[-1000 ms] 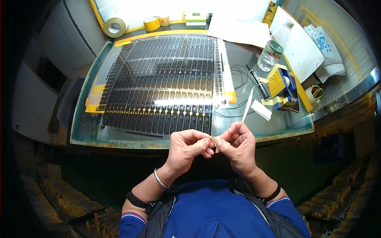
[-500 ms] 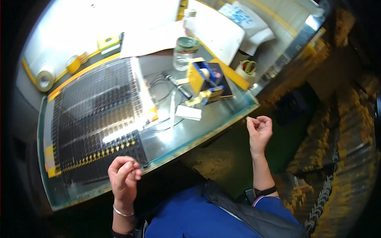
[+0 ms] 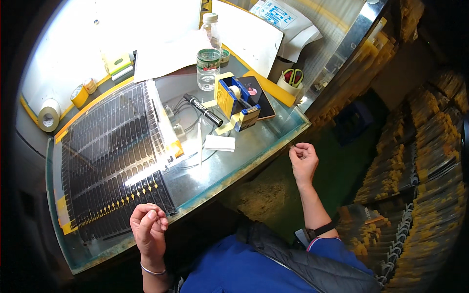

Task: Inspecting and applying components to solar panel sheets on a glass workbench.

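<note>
My left hand (image 3: 149,227) hovers at the near edge of the glass table (image 3: 254,161), fingers curled with thumb and fingertips pinched together. It sits just in front of the dark slatted panel (image 3: 112,156) with its row of small yellow tabs. My right hand (image 3: 303,158) is held out to the right, past the table's corner and above the floor, its fingers also curled into a pinch. Nothing is clearly visible in either hand; anything thin between the fingers is too small to make out.
On the table stand a clear bottle (image 3: 209,58), a blue and yellow tape dispenser (image 3: 234,100), a black marker (image 3: 202,110), a phone (image 3: 259,97), a white slip (image 3: 220,142), tape rolls (image 3: 49,115) and a cup with scissors (image 3: 292,78). Stacked dark and yellow parts (image 3: 415,161) fill the right side.
My hands were pinched together before my chest; they have drawn apart, the left staying by the table edge, the right swinging out right. My view has turned right.
</note>
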The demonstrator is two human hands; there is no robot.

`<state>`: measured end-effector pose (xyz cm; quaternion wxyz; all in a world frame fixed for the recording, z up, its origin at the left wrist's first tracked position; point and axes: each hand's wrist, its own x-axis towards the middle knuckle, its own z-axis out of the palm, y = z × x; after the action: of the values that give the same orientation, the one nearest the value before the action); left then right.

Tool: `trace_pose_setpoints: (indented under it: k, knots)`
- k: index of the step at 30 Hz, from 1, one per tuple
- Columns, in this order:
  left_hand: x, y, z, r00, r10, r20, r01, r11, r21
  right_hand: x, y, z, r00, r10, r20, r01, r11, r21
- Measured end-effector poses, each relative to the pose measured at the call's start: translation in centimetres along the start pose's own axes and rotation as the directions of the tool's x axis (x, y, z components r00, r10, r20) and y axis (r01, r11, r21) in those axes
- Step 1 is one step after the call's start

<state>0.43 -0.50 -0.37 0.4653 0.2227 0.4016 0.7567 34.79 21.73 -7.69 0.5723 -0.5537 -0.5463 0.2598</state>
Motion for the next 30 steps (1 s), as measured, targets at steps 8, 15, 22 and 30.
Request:
trace_pose_setpoints:
  k: [8,15,22,30]
  knots:
    - [-0.5,0.9,0.9,0.997,-0.069,-0.035,0.072,0.991,0.109,-1.8,-5.3,-0.2,0.984,-0.165,-0.063,0.165,0.986,-0.001]
    - [-2.8,-0.7,2.5,0.926,-0.340,0.165,0.333,0.940,0.070,-8.5,-15.2,7.5,0.371,-0.702,0.609,0.481,0.706,0.521]
    - [-3.8,-1.1,0.6,0.926,-0.351,0.136,0.354,0.935,0.006,-10.7,-16.7,10.2,0.101,-0.757,0.645,0.407,0.624,0.668]
    - [-4.1,-1.6,0.1,0.901,-0.375,0.220,0.388,0.921,-0.019,-11.3,-16.5,9.8,0.189,-0.568,0.801,0.234,0.818,0.525]
